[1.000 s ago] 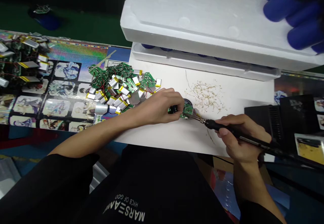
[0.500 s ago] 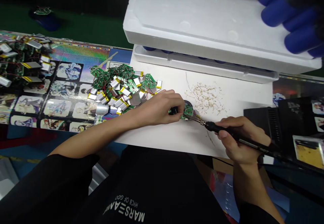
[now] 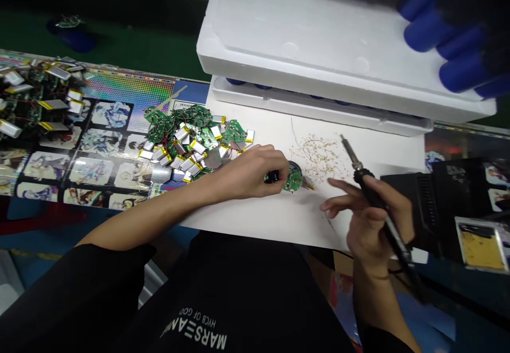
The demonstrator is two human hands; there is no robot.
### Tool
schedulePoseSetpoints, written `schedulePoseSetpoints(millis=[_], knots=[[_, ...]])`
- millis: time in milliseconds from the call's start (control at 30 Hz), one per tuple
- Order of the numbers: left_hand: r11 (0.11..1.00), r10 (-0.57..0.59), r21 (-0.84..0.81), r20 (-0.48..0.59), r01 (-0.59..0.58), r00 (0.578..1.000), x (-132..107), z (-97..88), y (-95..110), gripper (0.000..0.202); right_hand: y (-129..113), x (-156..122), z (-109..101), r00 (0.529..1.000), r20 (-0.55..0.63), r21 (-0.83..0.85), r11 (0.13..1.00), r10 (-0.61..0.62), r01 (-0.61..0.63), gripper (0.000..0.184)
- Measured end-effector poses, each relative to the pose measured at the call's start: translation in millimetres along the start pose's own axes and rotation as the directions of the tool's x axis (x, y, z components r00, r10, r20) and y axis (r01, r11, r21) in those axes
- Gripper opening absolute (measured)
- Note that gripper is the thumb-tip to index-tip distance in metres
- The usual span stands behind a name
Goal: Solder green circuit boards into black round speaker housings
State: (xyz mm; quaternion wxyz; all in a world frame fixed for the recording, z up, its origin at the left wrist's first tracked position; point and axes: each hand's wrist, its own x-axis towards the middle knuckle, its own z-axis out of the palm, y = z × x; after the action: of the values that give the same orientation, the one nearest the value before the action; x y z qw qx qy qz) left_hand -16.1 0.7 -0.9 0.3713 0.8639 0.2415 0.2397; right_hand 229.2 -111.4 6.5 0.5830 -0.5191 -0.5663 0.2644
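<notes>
My left hand [image 3: 265,171] is closed, fingers curled around a black part [image 3: 273,176] and the edge of a green circuit board [image 3: 294,179]. A dark round rim shows behind the board, and thin wires come off its right side. My right hand [image 3: 370,220] holds a black soldering iron [image 3: 374,199] between thumb and index finger, its metal tip pointing up and away from the board. The other fingers of that hand are stretched toward the board without touching it. A thin wire piece [image 3: 330,221] lies near those fingertips.
Green boards with silver battery packs [image 3: 191,140] lie heaped left of the board, with another heap [image 3: 35,98] farther left. Wire scraps [image 3: 319,153] litter the white sheet. White foam trays [image 3: 279,50] with blue cylinders stand behind. A yellow sponge tray [image 3: 481,244] is at right.
The soldering iron has lifted off the circuit board and swung upright, to the right. My right hand's free fingers have spread out. My left hand has stayed in place.
</notes>
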Motion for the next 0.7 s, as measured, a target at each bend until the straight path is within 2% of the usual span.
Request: schedulePoseSetpoints(millis=[100, 133, 233, 300, 533, 700], knots=[[1.000, -0.001, 0.004, -0.003, 0.001, 1.000, 0.1, 0.4, 0.1, 0.011, 9.5, -15.2, 11.5, 0.997, 0.055, -0.145, 0.988, -0.044, 0.052, 0.021], [1.000, -0.003, 0.005, -0.005, 0.003, 1.000, 0.1, 0.7, -0.1, 0.010, 13.4, -19.1, 14.3, 0.993, 0.096, -0.215, 0.973, -0.068, 0.087, 0.024], [1.000, 0.003, 0.010, -0.011, -0.003, 1.000, 0.0, 1.4, -0.7, 0.009, 23.4, -24.4, 20.4, 0.968, 0.213, -0.335, 0.921, -0.131, 0.198, 0.053], [1.000, 0.019, 0.019, -0.016, -0.018, 1.000, 0.1, 1.4, -0.7, 0.009, 27.1, -22.9, 22.9, 0.963, 0.220, -0.350, 0.908, -0.158, 0.229, 0.059], [0.992, 0.076, 0.097, -0.016, -0.074, 0.997, 1.0, 3.6, 1.9, 0.015, 24.3, -4.6, 19.8, 0.962, 0.244, -0.341, 0.918, -0.120, 0.201, 0.048], [0.989, 0.087, 0.123, -0.084, -0.077, 0.993, 0.9, 13.8, -1.8, 0.014, 18.4, 4.9, 17.2, 0.969, 0.224, -0.327, 0.929, -0.101, 0.172, 0.042]])
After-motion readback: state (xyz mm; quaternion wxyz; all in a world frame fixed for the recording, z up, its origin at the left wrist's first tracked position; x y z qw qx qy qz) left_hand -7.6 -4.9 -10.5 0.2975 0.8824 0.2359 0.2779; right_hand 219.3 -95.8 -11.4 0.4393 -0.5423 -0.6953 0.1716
